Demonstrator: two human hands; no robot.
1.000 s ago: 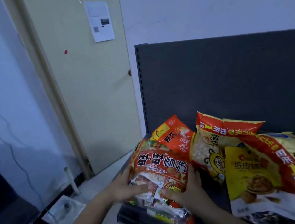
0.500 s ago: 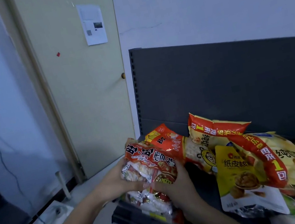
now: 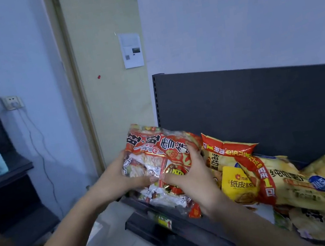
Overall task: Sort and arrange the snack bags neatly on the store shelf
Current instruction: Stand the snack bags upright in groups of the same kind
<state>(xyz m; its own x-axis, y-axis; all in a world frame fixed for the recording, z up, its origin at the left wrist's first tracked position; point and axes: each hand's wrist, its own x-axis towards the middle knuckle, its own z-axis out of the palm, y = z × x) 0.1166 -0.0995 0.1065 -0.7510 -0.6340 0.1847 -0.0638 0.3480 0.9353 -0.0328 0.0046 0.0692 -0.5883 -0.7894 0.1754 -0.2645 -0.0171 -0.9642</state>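
Both hands hold one big red snack bag [image 3: 160,166] at the left end of the shelf [image 3: 189,233]. The left hand [image 3: 115,183] grips the bag's left side, with the thumb on the front and the other fingers hidden behind. The right hand [image 3: 191,180] grips the lower right part, fingers [image 3: 193,156] curled over the right edge and thumb pressed on the front. So both hands are closed on the bag. The bag stands almost upright, tipped a little to the left, and its bottom seems to rest near the shelf's front lip.

Just past the right fingers lies a messy pile of yellow bags [image 3: 275,178]. One red and yellow bag [image 3: 225,150] nearly touches the right hand's knuckles.

The step seems to be standing the red bag up straight at the end of the row. To do it well, keep both hands low and even, so the bag does not flop. Push it back toward the dark back panel [image 3: 262,105] beyond the fingers. Squeeze softly, because the snacks inside could crack. Watch the front lip below the thumbs; the bag could slide off it. Let go slowly, one hand first.
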